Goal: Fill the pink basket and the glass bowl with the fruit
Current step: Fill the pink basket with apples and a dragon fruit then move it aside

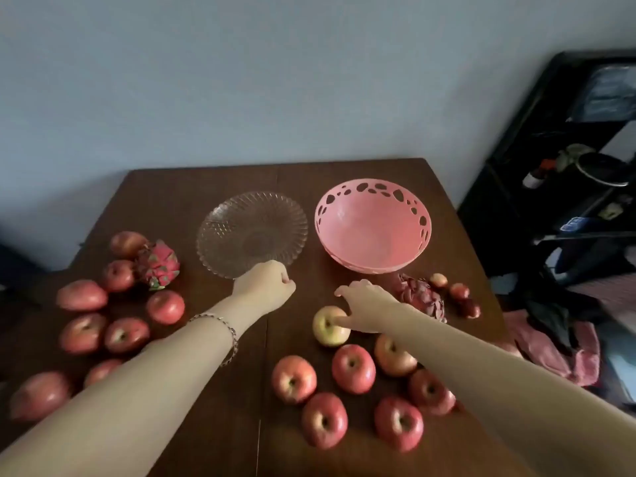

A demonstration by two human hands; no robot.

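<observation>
The pink basket (373, 222) and the glass bowl (252, 232) stand side by side at the back of the brown table (192, 187), both with nothing inside. My left hand (266, 287) is a closed fist at the bowl's near rim, holding nothing that I can see. My right hand (364, 309) hovers over a yellow-green apple (328, 328), fingers spread, thumb touching its top. Several red apples (352, 368) lie near my right arm. More red apples (125, 335) and a pink dragon fruit (158, 265) lie at the left.
A dark red dragon fruit (425, 297) and a few small red fruits (459, 290) sit right of my right hand, below the basket. A black shelf unit (568, 166) with clutter stands at the right, pink cloth (557, 352) beside the table edge. A wall is behind.
</observation>
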